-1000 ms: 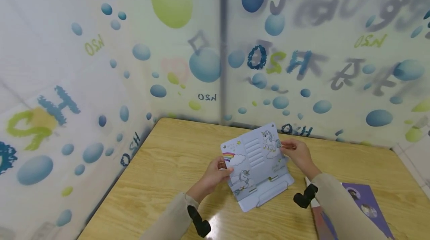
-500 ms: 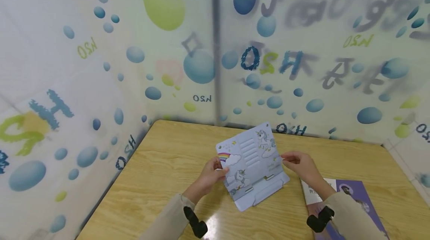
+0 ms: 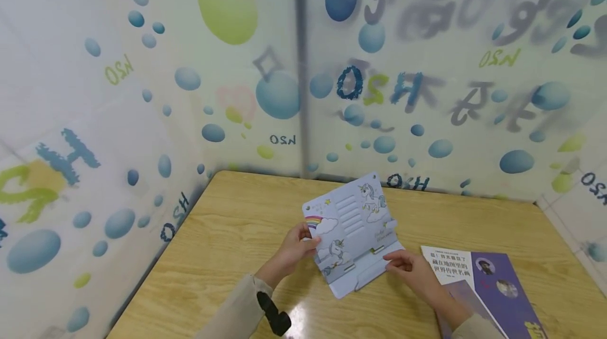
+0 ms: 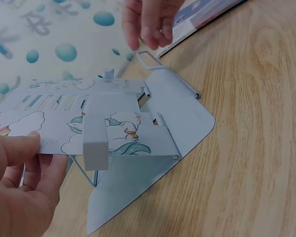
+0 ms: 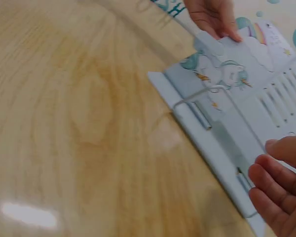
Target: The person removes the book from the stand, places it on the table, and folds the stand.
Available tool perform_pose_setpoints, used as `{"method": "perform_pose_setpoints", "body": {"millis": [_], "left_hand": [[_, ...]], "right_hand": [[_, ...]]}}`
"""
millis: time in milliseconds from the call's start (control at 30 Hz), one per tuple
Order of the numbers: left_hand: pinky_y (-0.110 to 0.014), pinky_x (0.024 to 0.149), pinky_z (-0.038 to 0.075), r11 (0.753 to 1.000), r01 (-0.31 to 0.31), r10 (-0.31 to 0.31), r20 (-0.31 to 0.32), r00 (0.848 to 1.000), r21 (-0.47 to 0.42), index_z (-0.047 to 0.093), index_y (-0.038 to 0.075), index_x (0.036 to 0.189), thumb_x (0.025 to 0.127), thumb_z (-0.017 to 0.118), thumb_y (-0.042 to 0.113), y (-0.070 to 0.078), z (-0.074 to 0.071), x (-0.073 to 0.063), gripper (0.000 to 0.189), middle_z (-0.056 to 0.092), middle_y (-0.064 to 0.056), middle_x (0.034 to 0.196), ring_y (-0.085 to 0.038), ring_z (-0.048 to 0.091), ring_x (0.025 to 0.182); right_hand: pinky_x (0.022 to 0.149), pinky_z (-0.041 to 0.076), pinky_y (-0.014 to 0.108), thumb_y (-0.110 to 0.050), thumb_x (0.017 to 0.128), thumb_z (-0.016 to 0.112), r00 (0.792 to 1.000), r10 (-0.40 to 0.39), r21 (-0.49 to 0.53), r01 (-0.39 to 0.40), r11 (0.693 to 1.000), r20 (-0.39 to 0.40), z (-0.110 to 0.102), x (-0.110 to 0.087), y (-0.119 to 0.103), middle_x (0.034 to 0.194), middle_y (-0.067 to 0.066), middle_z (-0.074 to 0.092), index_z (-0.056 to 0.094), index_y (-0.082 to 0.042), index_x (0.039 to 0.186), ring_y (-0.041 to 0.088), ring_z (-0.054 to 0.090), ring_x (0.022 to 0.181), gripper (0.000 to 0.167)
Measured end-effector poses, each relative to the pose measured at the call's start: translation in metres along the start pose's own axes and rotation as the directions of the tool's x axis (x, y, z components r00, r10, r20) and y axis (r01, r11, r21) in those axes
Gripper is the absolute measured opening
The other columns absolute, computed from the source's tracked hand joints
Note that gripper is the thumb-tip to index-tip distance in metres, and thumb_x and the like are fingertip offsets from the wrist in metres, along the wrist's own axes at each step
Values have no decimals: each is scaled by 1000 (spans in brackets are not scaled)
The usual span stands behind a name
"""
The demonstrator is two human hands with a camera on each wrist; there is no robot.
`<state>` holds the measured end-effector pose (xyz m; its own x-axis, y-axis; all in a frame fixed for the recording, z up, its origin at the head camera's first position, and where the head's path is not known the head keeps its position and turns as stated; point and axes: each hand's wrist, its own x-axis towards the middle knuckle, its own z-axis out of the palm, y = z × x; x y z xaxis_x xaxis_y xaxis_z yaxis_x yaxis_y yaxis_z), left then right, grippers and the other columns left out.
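Note:
A white metal book stand (image 3: 327,236) with unicorns, clouds and a rainbow printed on its slotted back panel stands tilted open on the table. My left hand (image 3: 294,252) pinches the panel's left edge, thumb on the printed face and fingers behind. My right hand (image 3: 417,275) is at the front right of the base, fingers loosely bent with nothing between them. In the right wrist view its thumb and fingertips are right at the raised wire page holder (image 5: 214,87). Small white clips (image 4: 95,143) stick out from the panel's side edges.
A book (image 3: 509,289) with a purple and white cover lies flat at the right, partly under my right forearm. The wooden table (image 3: 227,223) meets a wall covering (image 3: 256,160) printed with bubbles at its back edge.
My right hand has let go of the panel's right edge and moved down toward the front of the base. A clip now shows on that edge. My left hand keeps its grip.

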<state>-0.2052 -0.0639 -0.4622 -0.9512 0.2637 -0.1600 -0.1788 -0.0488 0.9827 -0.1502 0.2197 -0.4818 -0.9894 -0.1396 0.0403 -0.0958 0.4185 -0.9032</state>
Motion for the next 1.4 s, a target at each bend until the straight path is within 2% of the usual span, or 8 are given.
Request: {"method": "perform_pose_setpoints", "body": {"millis": [100,200,300,400,600,800,1400], "left_hand": [[-33,74,49,1000,8,-8,17,1000,0,45,-8,104,89,55,-1,1,-1,0,19,48,-6,90,-14,51,80],[-33,75,49,1000,14,-14,38,999,-2,45,-9,105,89,55,-1,1,-2,1,21,49,-6,90,-13,51,80],[-33,76,49,1000,15,-15,59,998,-7,45,-9,108,89,55,0,1,-3,3,23,49,-5,90,-13,52,80],[-32,76,49,1000,17,-16,74,997,-7,45,-10,112,89,54,0,0,-4,3,26,49,-5,89,-13,53,80],[-35,81,48,1000,-2,2,112,994,-2,42,-10,120,90,53,1,-2,-4,4,33,50,-8,94,-15,55,86],[-38,84,46,1000,-3,2,143,990,7,41,-9,124,92,51,2,-2,-4,5,35,52,-9,99,-15,56,89],[-43,88,44,997,26,-37,144,989,79,36,-2,133,95,47,6,1,-2,5,40,52,-15,110,-20,55,96]], "right_hand": [[59,50,24,-5,82,67,999,-10,43,12,999,-49,11,-2,3,80,12,65,63,9,99,12,60,67,22],[59,49,22,0,79,68,991,4,105,10,994,-134,23,-1,4,78,12,65,63,10,96,7,58,66,21],[59,49,20,6,76,68,978,24,160,10,987,-205,32,1,5,77,12,64,64,11,93,6,58,66,19],[61,49,20,9,75,68,969,69,194,-22,981,-237,38,3,5,77,12,64,64,10,92,6,58,67,17],[64,51,21,11,76,65,957,181,269,-117,956,-227,39,6,5,77,14,64,62,13,94,10,61,66,18],[63,51,21,10,77,65,954,207,295,-138,945,-217,38,7,3,75,14,64,62,14,94,13,63,65,18],[63,52,25,4,77,68,957,243,263,-196,945,-158,30,12,4,76,14,66,64,12,94,17,64,66,20]]}}
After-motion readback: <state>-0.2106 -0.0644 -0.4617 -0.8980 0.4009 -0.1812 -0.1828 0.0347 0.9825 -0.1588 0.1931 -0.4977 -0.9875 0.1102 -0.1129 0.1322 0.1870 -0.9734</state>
